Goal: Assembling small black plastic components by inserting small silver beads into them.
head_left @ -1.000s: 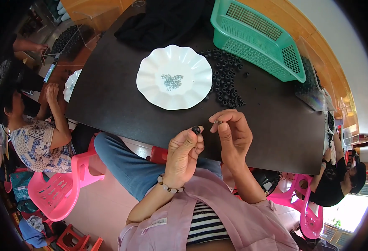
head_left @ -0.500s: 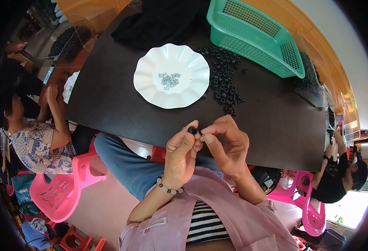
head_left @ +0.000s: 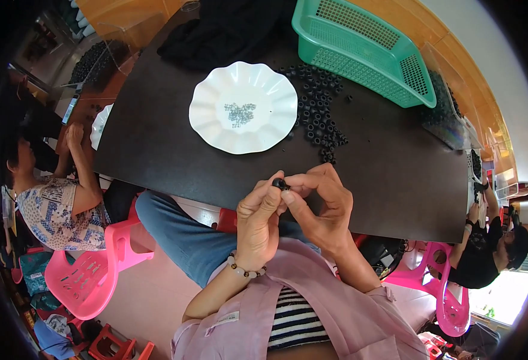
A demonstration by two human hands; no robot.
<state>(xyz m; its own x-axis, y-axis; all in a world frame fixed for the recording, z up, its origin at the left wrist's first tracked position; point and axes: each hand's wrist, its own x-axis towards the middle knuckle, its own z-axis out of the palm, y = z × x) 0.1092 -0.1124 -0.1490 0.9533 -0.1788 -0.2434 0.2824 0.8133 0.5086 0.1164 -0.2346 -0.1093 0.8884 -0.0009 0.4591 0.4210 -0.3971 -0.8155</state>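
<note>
Just past the table's near edge, my left hand [head_left: 258, 228] pinches a small black hollow cylindrical part [head_left: 278, 183] between thumb and fingers. My right hand [head_left: 327, 210] meets it from the right, thumb and index finger pressed together against the part's side. Whatever lies between those right fingertips is too small to tell. Beyond my hands stands a white scalloped plate [head_left: 207, 129] with a cluster of tiny clear pieces [head_left: 240, 114] on it. Many similar black parts [head_left: 318, 111] lie loose on the dark table [head_left: 156, 138], right of the plate.
A green perforated basket [head_left: 366, 69] stands at the far right, beside a clear bin [head_left: 456, 129] of black parts. Black cloth [head_left: 216, 36] lies at the back. Co-workers sit left [head_left: 60, 207] and right [head_left: 486, 252]. A pink chair [head_left: 90, 279] is at the left.
My right fingertips have moved left and closed up against the black part. The part has turned, so its open end no longer faces up as plainly. The view has shifted slightly.
</note>
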